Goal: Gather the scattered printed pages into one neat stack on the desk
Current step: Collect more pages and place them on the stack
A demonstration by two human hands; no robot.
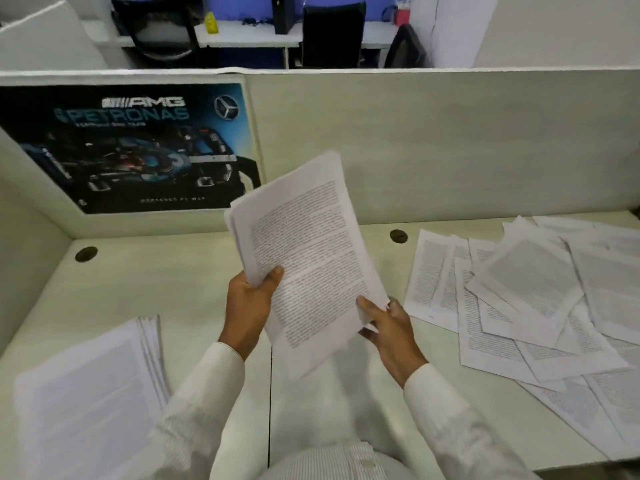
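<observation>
I hold a sheaf of printed pages (304, 251) up above the middle of the desk (166, 282), tilted with its top edge leaning left and away. My left hand (247, 304) grips the sheaf's lower left edge, thumb on the front. My right hand (391, 327) pinches its lower right corner. A stack of pages (90, 393) lies at the desk's near left, its sheets slightly fanned at the right edge. Several scattered printed pages (533, 299) overlap in a loose heap on the right side of the desk.
Cubicle partitions (433, 140) wall the desk at the back and left; a dark racing poster (131, 147) hangs on the back wall. Two round cable holes (86, 253) (398, 235) sit near the desk's rear edge. Chairs and another desk stand beyond the partition.
</observation>
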